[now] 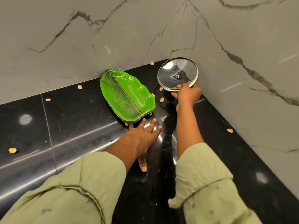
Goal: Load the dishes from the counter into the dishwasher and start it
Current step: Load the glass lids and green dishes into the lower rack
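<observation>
A stack of green leaf-shaped plates lies on the black counter near the back wall. My left hand rests flat on the counter with its fingers spread, the fingertips touching the near edge of the plate stack. A round glass pot lid with a metal rim is tilted up in the corner, its underside facing me. My right hand grips the lid's lower rim. No dishwasher is in view.
Grey marble walls meet in a corner behind the lid and close off the counter at the back and right. Several small tan shell pieces are scattered over the glossy counter, some around the plates.
</observation>
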A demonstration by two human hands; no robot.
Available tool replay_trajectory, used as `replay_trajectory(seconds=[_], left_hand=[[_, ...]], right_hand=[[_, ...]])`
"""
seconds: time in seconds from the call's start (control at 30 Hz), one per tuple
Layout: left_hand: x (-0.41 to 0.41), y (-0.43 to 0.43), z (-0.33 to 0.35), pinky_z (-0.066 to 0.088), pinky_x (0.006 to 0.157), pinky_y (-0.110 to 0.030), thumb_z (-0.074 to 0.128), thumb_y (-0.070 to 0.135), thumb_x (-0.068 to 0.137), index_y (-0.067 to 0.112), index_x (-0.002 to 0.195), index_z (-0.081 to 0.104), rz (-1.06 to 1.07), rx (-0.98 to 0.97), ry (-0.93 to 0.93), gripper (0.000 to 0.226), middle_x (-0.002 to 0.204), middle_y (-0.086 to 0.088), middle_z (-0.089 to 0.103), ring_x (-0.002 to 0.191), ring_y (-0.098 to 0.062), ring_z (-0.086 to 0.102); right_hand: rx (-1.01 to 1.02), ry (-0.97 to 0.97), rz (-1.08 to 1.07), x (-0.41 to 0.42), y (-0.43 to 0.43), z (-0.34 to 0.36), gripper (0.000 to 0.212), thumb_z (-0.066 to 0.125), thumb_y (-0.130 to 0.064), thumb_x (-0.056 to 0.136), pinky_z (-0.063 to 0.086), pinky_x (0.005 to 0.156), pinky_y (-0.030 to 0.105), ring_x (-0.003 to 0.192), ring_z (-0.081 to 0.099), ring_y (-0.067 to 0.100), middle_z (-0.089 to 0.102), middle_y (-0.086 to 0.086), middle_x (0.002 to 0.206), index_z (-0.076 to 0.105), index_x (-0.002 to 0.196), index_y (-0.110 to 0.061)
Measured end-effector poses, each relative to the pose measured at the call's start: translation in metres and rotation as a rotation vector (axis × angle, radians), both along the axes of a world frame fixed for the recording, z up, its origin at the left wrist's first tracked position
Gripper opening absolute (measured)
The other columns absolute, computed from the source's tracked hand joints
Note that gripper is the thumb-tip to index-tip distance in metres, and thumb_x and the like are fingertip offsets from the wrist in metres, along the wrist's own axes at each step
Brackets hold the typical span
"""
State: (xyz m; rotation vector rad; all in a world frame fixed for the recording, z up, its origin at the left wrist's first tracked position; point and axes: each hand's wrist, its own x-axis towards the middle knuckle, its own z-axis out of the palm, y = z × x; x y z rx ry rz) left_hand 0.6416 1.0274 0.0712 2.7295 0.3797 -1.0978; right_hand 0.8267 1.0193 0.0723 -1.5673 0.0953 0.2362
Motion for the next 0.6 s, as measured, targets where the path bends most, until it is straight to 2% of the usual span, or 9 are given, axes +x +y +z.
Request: replay_trajectory(seconds=[0.07,0.17,0.27,0.4,0.5,0.6], left_hand=[[0.000,0.000,-0.001,0.009,0.115,-0.070,0.093,0.045,0.057,0.023,0.153,-0.025,0.001,0.009,-0.009,0.154,0.158,-0.004,-0.035,0.148,-0.037,-0.022],[0.001,0.001,0.000,0.010,0.115,-0.068,0.094,0.044,0.055,0.024,0.154,-0.022,0.011,0.010,-0.029,0.154,0.160,-0.003,-0.032,0.148,-0.036,-0.021],[-0.004,0.000,0.002,0.010,0.116,-0.065,0.094,0.043,0.056,0.021,0.156,-0.018,0.037,-0.001,-0.078,0.152,0.163,-0.003,-0.025,0.150,-0.033,-0.017],[-0.032,-0.012,0.003,0.014,0.121,-0.052,0.089,0.043,0.065,0.015,0.158,-0.005,0.067,0.042,-0.245,0.135,0.166,-0.007,-0.009,0.153,-0.030,0.000],[-0.063,-0.027,-0.002,0.011,0.122,-0.043,0.076,0.050,0.080,0.011,0.158,0.002,0.114,0.136,-0.407,0.115,0.166,-0.009,-0.001,0.153,-0.029,0.006],[-0.098,-0.042,-0.009,0.008,0.122,-0.041,0.059,0.058,0.090,0.013,0.159,0.003,0.154,0.169,-0.489,0.099,0.167,-0.008,0.001,0.153,-0.028,0.006]], right_hand=[[0.162,0.120,-0.004,-0.019,-0.018,-0.001,0.016,0.047,0.000,0.094,0.059,0.055,0.033,0.063,0.067,0.017,0.066,0.011,0.079,0.058,0.105,-0.005],[0.304,0.231,-0.040,-0.048,-0.046,-0.004,0.016,0.049,-0.002,0.096,0.058,0.053,0.031,0.071,0.069,0.021,0.066,0.012,0.078,0.056,0.111,-0.003],[0.313,0.286,-0.053,-0.075,-0.073,-0.006,0.009,0.049,-0.004,0.098,0.058,0.054,0.030,0.073,0.068,0.021,0.065,0.012,0.077,0.057,0.101,-0.005],[0.298,0.298,-0.051,-0.115,-0.105,-0.004,0.013,0.048,-0.006,0.100,0.059,0.058,0.031,0.075,0.067,0.022,0.066,0.012,0.079,0.057,0.090,-0.009],[0.292,0.303,-0.044,-0.140,-0.123,-0.002,0.011,0.047,-0.007,0.101,0.059,0.055,0.031,0.071,0.068,0.021,0.066,0.013,0.080,0.057,0.097,-0.006],[0.287,0.284,-0.036,-0.167,-0.139,0.001,0.014,0.046,-0.008,0.102,0.059,0.055,0.031,0.068,0.067,0.020,0.066,0.012,0.079,0.057,0.093,-0.008]])
